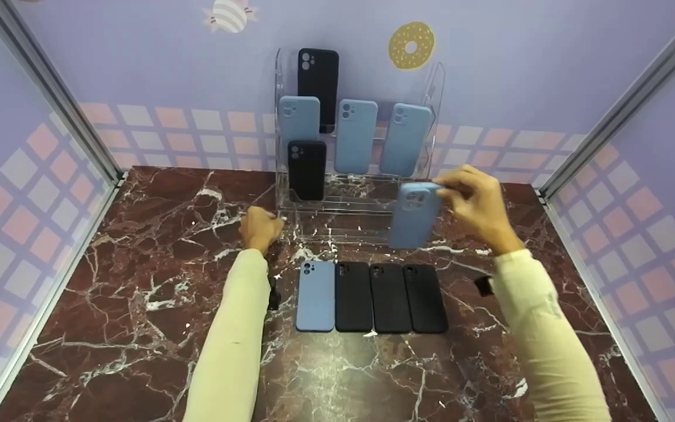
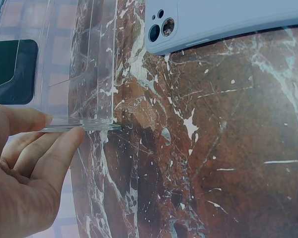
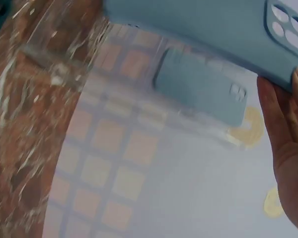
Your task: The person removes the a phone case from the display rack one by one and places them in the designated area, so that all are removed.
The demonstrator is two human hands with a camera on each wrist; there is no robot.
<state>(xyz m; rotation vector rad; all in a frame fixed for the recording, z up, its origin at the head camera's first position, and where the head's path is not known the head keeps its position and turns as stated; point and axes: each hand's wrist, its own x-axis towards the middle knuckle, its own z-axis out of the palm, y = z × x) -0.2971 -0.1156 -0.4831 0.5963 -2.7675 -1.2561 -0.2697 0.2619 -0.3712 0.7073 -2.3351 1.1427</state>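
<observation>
My right hand (image 1: 478,205) pinches a blue phone case (image 1: 412,223) by its top corner, in front of the lower right of a clear acrylic stand (image 1: 361,206). Camera cutouts show at the case's upper end, near the fingers in the right wrist view. At the stand's left side, my left hand (image 1: 260,227) pinches the clear side edge between thumb and fingers. On the stand, three blue cases (image 1: 356,138) line the middle tier, one black case (image 1: 321,82) stands on the top tier, and another black case (image 1: 307,170) leans at the lower left.
A blue case (image 1: 315,299) and three black cases (image 1: 355,299) lie side by side on the marble-patterned table (image 1: 138,328) before the stand. Behind the stand rises a purple wall (image 1: 167,64) with checks and sweets; side panels with metal edges flank the table.
</observation>
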